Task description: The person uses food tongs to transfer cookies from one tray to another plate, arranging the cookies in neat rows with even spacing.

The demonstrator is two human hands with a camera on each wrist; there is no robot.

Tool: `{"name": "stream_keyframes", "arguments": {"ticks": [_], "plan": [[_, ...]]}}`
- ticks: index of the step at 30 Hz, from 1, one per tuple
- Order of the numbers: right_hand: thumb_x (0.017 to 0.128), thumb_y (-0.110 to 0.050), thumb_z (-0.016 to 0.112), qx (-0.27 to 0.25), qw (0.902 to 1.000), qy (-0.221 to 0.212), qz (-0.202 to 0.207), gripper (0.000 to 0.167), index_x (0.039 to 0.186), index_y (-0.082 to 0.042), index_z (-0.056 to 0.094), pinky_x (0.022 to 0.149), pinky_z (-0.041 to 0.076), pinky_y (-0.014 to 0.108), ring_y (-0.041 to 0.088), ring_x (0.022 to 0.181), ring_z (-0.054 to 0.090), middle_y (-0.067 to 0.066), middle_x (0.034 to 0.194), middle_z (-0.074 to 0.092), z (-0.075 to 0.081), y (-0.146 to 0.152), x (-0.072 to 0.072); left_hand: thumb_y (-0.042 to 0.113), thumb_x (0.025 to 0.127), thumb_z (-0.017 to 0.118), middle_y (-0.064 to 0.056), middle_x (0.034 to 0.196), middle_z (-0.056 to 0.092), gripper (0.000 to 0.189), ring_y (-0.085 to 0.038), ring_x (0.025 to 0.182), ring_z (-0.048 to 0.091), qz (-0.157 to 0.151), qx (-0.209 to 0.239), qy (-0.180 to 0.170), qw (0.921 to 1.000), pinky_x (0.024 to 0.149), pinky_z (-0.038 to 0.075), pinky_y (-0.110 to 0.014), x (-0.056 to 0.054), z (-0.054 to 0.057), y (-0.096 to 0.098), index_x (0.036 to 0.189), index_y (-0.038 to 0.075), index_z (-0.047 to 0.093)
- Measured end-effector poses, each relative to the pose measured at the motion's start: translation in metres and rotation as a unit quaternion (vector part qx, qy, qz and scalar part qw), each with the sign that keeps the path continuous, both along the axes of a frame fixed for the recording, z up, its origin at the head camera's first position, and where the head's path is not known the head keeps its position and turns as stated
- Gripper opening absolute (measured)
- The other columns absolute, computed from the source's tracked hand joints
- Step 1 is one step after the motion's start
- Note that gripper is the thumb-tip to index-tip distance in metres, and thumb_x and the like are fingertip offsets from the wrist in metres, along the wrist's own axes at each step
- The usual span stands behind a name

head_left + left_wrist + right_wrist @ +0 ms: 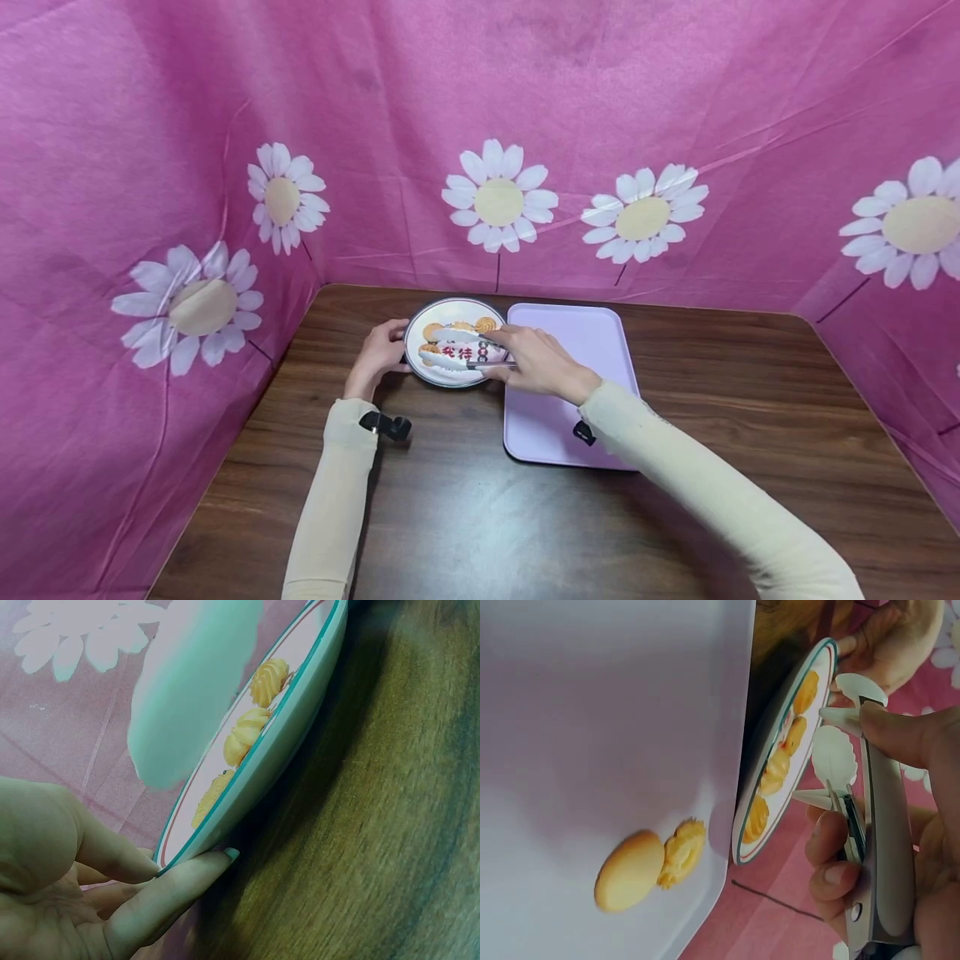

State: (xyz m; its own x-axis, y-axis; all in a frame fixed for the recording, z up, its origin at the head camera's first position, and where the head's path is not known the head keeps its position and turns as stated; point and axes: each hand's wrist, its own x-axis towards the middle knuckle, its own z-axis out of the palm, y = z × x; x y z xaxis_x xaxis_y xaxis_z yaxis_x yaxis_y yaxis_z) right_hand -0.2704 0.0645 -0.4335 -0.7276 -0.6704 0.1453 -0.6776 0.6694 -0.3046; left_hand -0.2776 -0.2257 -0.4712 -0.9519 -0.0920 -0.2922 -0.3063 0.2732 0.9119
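My left hand [379,357] pinches the left rim of a round white plate [450,309] with a green edge. Several golden cookies [246,736] lie on the plate, around red printed characters. In my right hand [546,363] is a pair of metal tongs [889,847] with white tips, held over the plate. The tong arms are spread apart, and no cookie shows between them. To the right is a light purple tray [564,325]. A smooth oval cookie [630,871] and a ridged cookie [683,853] lie on it, hidden in the head view behind my right hand and arm.
The brown wooden table [442,517] extends in front of the plate and to the right of the tray. A pink cloth [390,108] with large white daisies hangs behind the table and along its sides. Plate and tray stand close side by side near the back edge.
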Motion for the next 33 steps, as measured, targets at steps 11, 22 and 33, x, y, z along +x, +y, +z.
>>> {"name": "stream_keyframes", "arguments": {"ticks": [11,22,33], "plan": [[0.092,-0.040,0.078,-0.043,0.9984,0.019,-0.032,0.059,0.141,-0.009,0.064,0.076,0.060,0.047,0.024,0.086,0.064,0.011,0.115,0.074,0.005,0.037,0.004,-0.006,0.098,0.041,-0.029,0.148,0.051,0.060,-0.023,0.092,0.062,-0.009,-0.012,0.008,0.9999,0.061,0.066,-0.025,0.002,0.002,0.001,0.158,0.001,0.040],[0.089,-0.037,0.081,-0.050,0.9957,0.037,-0.068,0.058,0.137,-0.008,0.066,0.071,0.057,0.044,0.022,0.081,0.061,0.009,0.103,0.073,-0.001,0.084,0.012,-0.005,0.097,0.042,-0.030,0.149,0.049,0.061,-0.024,0.097,0.062,-0.013,-0.019,0.002,0.9997,0.068,0.068,-0.030,0.004,0.001,0.000,0.158,0.001,0.039],[0.090,-0.039,0.080,-0.021,0.9948,0.036,-0.093,0.059,0.138,-0.007,0.065,0.068,0.060,0.045,0.026,0.086,0.068,0.012,0.110,0.074,-0.007,0.128,0.025,-0.005,0.099,0.042,-0.027,0.151,0.050,0.060,-0.027,0.104,0.061,-0.008,-0.024,-0.006,0.9997,0.065,0.066,-0.025,0.004,0.003,0.002,0.158,0.002,0.040]]}}
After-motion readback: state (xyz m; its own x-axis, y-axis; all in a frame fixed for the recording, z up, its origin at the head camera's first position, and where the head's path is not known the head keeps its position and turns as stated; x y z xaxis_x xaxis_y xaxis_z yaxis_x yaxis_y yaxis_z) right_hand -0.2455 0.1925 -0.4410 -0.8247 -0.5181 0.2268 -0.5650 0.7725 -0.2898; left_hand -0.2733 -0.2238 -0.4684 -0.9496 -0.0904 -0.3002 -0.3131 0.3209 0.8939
